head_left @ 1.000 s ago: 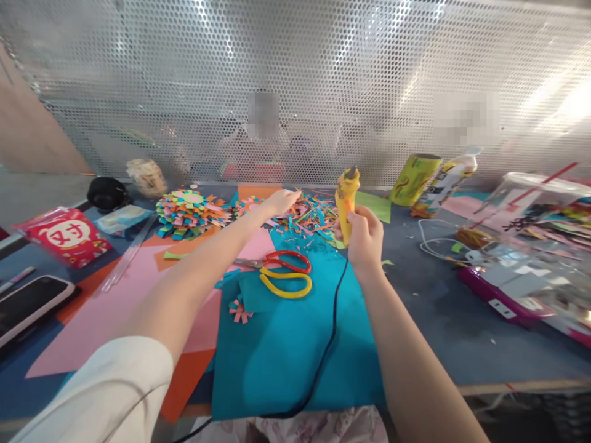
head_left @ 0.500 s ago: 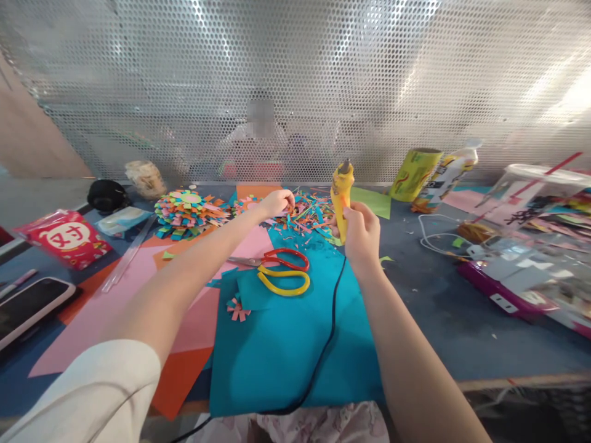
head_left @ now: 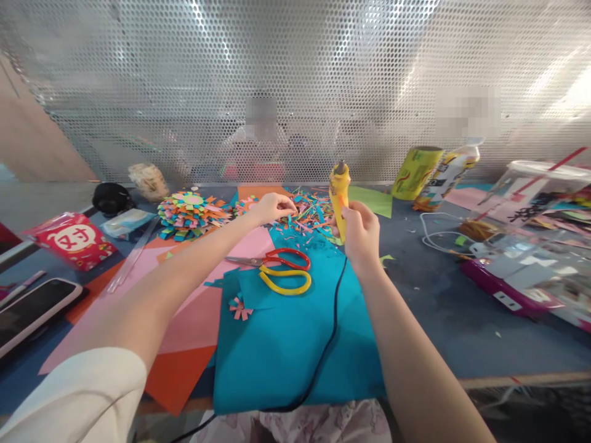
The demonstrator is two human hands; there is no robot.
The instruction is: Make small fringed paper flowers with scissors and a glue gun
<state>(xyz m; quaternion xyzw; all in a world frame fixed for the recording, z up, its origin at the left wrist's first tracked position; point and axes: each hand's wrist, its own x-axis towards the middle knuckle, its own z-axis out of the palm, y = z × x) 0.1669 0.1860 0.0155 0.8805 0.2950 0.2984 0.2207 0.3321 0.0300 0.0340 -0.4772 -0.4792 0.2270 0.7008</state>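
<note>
My right hand [head_left: 362, 231] is wrapped round a yellow hot glue gun [head_left: 340, 197], its metal nozzle pointing up and away. A black cord [head_left: 333, 320] runs from it down across a blue paper sheet [head_left: 295, 357]. At the far side, my left hand [head_left: 274, 207] reaches over a pile of shredded paper strips [head_left: 314, 206]; its fingertips are pinched together, and what lies between them is too small to make out. Scissors [head_left: 289, 271] with one red and one yellow handle lie on the blue sheet. Below them sits a small pink paper flower [head_left: 241, 309].
A fringed paper ball [head_left: 189, 215] stands left of the pile. Further left are a red snack bag [head_left: 74, 240] and a phone [head_left: 34, 314]. A yellow-green tube [head_left: 418, 173], a bottle [head_left: 450, 175] and a lidded cup [head_left: 538, 191] stand right. Perforated metal [head_left: 323, 74] closes off the back.
My left hand has shifted slightly; its fingers, curled in before, now extend into a pinch over the strips. My right hand still holds the glue gun up, almost unmoved.
</note>
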